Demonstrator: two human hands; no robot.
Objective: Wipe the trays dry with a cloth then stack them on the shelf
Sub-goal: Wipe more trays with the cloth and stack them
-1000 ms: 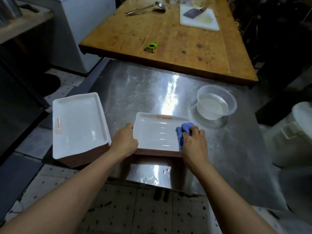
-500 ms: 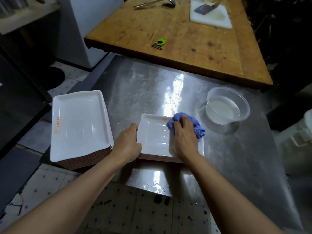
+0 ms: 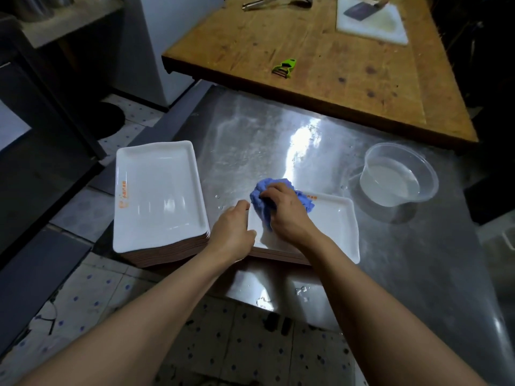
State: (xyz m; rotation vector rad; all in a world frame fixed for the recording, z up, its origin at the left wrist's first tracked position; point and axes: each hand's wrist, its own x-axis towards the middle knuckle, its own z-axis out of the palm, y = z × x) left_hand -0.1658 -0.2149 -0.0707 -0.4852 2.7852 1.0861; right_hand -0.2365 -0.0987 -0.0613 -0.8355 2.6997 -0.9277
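Observation:
A white rectangular tray (image 3: pixel 331 227) with an orange logo lies on top of a few more trays on the steel table (image 3: pixel 278 140). My left hand (image 3: pixel 232 232) grips its left edge, thumb over the rim. My right hand (image 3: pixel 287 215) holds a crumpled blue cloth (image 3: pixel 263 195) and presses it onto the tray's far left corner. To the left, a taller stack of white trays (image 3: pixel 157 193) sits on the table's left edge.
A clear plastic tub of water (image 3: pixel 398 176) stands to the right of the tray. Behind it a wooden table (image 3: pixel 334 59) carries a green peeler (image 3: pixel 284 67), a white cutting board (image 3: pixel 370 20) and a ladle. Tiled floor lies below the near edge.
My right hand has swept the blue cloth across the tray from its right side to its far left corner. The left hand has kept its hold on the left edge.

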